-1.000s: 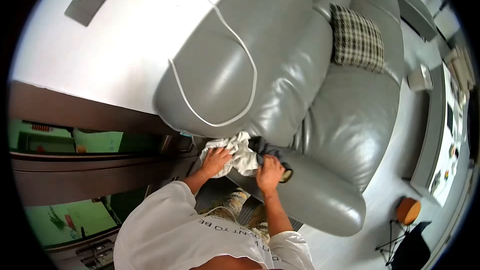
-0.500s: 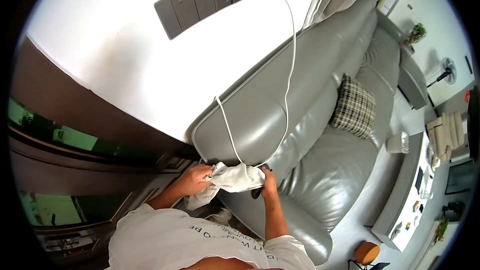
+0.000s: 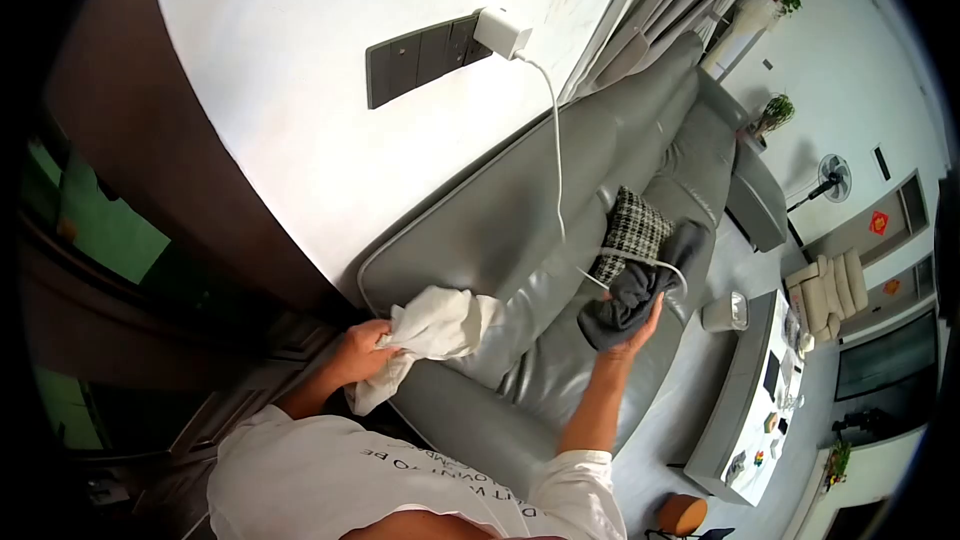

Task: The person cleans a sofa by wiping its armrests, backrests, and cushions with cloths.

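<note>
My left hand (image 3: 366, 351) is closed on a crumpled white cloth (image 3: 440, 325) over the near end of the grey sofa (image 3: 460, 230). Farther right, my right hand (image 3: 636, 336) grips a bunched dark grey cloth (image 3: 625, 310), held up above the sofa seat. A white charging cable (image 3: 557, 155) runs down from a white charger (image 3: 502, 33) on the wall and loops around the dark cloth. Whether the cable's end is inside that cloth is hidden. The two cloths are apart.
A checked cushion (image 3: 636, 223) leans on the sofa behind the dark cloth. Dark switch and socket plates (image 3: 420, 58) sit on the wall. Dark wooden furniture (image 3: 190, 170) stands at left. To the right are a bin (image 3: 724, 313), a low table (image 3: 722, 420) and an orange stool (image 3: 683, 514).
My right hand has moved right, away from the white cloth, carrying the dark grey cloth and the cable loop. The left hand still holds the white cloth. The view has shifted.
</note>
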Motion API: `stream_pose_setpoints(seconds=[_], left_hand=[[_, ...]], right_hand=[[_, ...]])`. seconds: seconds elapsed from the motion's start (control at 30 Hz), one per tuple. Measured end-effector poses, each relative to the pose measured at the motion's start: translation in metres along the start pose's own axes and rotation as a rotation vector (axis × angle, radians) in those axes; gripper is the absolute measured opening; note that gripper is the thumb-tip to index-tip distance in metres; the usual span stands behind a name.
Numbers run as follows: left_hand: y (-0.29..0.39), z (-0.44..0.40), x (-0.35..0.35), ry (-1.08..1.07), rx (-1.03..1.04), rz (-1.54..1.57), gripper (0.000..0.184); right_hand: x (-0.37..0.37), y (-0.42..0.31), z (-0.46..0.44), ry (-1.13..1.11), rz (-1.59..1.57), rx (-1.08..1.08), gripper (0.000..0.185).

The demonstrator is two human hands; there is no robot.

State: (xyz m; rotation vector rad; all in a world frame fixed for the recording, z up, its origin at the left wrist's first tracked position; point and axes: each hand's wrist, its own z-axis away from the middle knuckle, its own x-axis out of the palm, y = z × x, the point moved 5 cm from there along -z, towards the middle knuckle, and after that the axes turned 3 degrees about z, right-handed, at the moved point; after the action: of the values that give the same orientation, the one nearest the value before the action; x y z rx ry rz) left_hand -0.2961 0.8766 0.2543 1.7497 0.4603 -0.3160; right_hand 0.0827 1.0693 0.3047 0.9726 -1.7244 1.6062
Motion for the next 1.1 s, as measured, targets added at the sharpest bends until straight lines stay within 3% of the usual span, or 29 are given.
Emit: stream_pose_setpoints(seconds=[0.07,0.13,0.17,0.2,0.23,0.27,0.3,0.37,0.43,0.5,0.57,0.7,0.77,0.83,0.9,0.93,1.0,1.1], left_hand=[[0.016,-0.005,-0.016,0.135,0.104,-0.038,0.029],[0.050,-0.016,-0.036,0.270,0.217,-0.130,0.026],[0.075,-0.023,-0.044,0.356,0.282,-0.188,0.026],[0.080,-0.027,-0.041,0.361,0.322,-0.292,0.026],[0.080,-0.032,-0.037,0.371,0.359,-0.401,0.027],[0.078,-0.036,-0.033,0.380,0.391,-0.515,0.028],[0.063,-0.044,-0.019,0.285,0.347,-0.601,0.030],[0.024,-0.053,0.016,0.092,0.244,-0.768,0.034],[0.025,-0.058,0.032,0.050,0.186,-0.881,0.051],[0.019,-0.073,0.036,0.024,0.128,-0.880,0.045],[0.018,-0.087,0.039,-0.018,0.147,-0.902,0.044],[0.015,-0.140,0.045,-0.084,0.209,-0.863,0.043],[0.005,-0.171,0.059,-0.079,0.309,-0.883,0.039],[-0.003,-0.210,0.077,-0.067,0.434,-0.860,0.037],[0.006,-0.245,0.087,-0.073,0.480,-0.835,0.034],[0.007,-0.264,0.095,-0.109,0.466,-0.829,0.035],[0.011,-0.302,0.108,-0.081,0.509,-0.778,0.028],[-0.013,-0.351,0.130,0.007,0.605,-0.758,0.021]], right_hand=[[-0.028,-0.027,0.018,0.337,0.273,0.039,0.035],[-0.071,-0.048,0.046,0.235,0.960,0.099,0.032],[-0.087,-0.054,0.068,0.075,1.493,0.078,0.025],[-0.128,-0.044,0.090,-0.355,2.212,-0.126,0.030],[-0.193,-0.038,0.119,-0.195,2.153,0.327,0.038],[-0.200,-0.033,0.148,-0.098,2.118,0.512,0.049],[-0.215,-0.025,0.180,-0.162,2.126,0.693,0.050],[-0.243,-0.014,0.223,-0.278,2.038,0.984,0.054],[-0.255,-0.013,0.238,-0.218,1.776,1.041,0.055],[-0.254,-0.025,0.214,-0.175,1.970,0.812,0.051],[-0.267,-0.040,0.169,-0.072,2.218,0.731,0.048],[-0.157,-0.075,0.038,0.279,2.111,0.145,0.039],[-0.101,-0.080,-0.020,0.317,1.849,-0.160,0.031],[-0.065,-0.064,-0.074,0.272,1.693,-0.315,0.029],[-0.040,-0.025,-0.120,0.178,1.542,-0.318,0.033],[-0.047,0.001,-0.145,0.165,1.733,-0.332,0.035],[-0.011,0.055,-0.177,-0.068,1.806,-0.266,0.037],[0.005,0.140,-0.210,-0.428,1.833,-0.692,0.045]])
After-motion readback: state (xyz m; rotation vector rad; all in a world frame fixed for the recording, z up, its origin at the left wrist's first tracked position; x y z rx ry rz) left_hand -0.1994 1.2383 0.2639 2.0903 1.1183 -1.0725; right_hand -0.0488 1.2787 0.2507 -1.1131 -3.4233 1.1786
